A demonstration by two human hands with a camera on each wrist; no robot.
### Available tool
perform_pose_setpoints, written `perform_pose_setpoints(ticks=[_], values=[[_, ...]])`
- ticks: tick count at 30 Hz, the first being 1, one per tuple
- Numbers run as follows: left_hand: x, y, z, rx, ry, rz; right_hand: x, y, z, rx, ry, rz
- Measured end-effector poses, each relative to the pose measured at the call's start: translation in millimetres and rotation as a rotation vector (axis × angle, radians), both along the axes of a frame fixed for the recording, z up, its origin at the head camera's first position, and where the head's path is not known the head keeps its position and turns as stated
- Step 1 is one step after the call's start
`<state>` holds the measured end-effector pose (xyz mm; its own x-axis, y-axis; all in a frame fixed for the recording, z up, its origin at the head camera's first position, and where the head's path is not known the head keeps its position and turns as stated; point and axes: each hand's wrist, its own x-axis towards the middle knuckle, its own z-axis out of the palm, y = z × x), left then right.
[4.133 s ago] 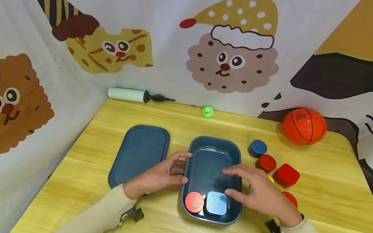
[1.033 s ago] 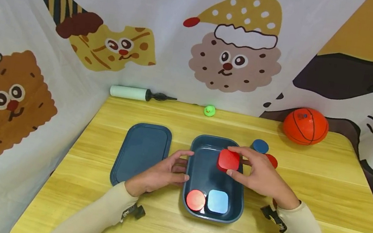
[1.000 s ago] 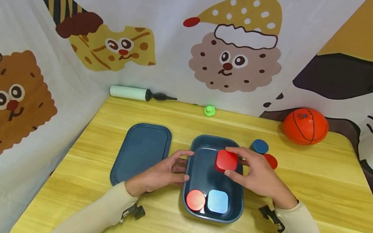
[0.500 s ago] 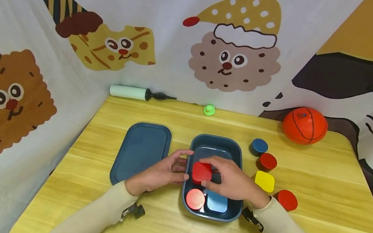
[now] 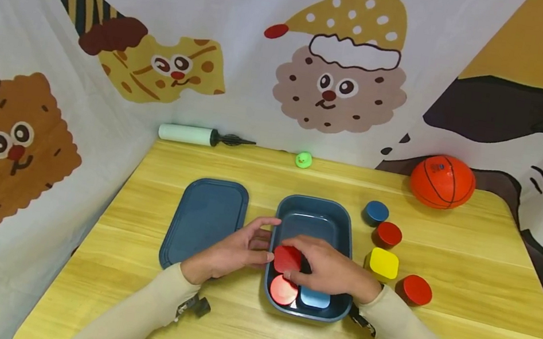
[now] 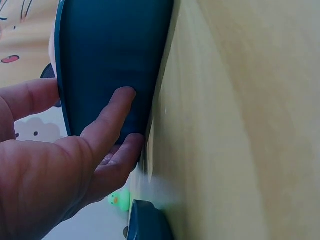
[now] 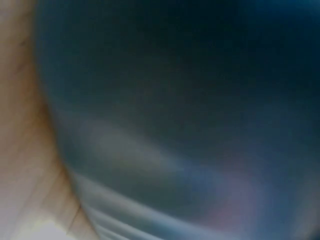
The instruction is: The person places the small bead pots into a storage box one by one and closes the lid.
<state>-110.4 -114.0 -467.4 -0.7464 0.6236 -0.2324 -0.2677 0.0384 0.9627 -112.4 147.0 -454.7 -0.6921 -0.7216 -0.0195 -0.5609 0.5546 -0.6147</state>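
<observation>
A dark blue lunch box point(image 5: 313, 226) lies on the wooden table. My right hand point(image 5: 328, 267) reaches into it and pinches a red rounded-square block point(image 5: 286, 259) between thumb and fingers, by the left wall. In the near end sit a light-red round block point(image 5: 283, 290) and a light-blue square block point(image 5: 314, 299), the latter partly hidden under the hand. My left hand point(image 5: 234, 250) rests at the box's left side; in the left wrist view its fairly straight fingers point(image 6: 111, 116) touch the outer wall. The right wrist view is blurred, mostly dark box wall point(image 7: 150, 100).
A dark blue lid point(image 5: 207, 221) lies left of the box. To the right stand a blue round block point(image 5: 376, 212), a red round block point(image 5: 388, 234), a yellow square block point(image 5: 384, 263) and another red block point(image 5: 415, 290). Behind are a pump point(image 5: 187, 134), green duck point(image 5: 303, 159) and orange ball point(image 5: 442, 182).
My right hand has fetched the red rounded-square block from the right, then carried it left and nearer, down beside the light-red round one. My left hand has stayed at the box.
</observation>
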Motion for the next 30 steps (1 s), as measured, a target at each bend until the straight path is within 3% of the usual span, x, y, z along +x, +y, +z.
perform_pose_setpoints(ticks=[9, 14, 17, 22, 30], values=[[-0.6, -1.0, -2.1, 0.01, -0.002, -0.009, 0.0, 1.2, 4.7, 0.007, -0.018, -0.022], [-1.2, -1.3, -1.9, 0.007, -0.003, -0.01, -1.2, 8.5, 9.6, -0.05, 0.016, -0.035], [-1.3, -1.4, -1.3, 0.007, -0.005, -0.007, -1.9, 15.1, 15.8, -0.096, -0.013, -0.054], [-0.9, -0.8, -0.8, 0.005, -0.009, 0.0, -2.4, 32.0, 27.3, -0.131, -0.005, -0.124], [0.0, -0.7, 0.1, -0.012, 0.004, 0.004, -1.8, 71.2, 40.5, -0.171, 0.106, -0.261]])
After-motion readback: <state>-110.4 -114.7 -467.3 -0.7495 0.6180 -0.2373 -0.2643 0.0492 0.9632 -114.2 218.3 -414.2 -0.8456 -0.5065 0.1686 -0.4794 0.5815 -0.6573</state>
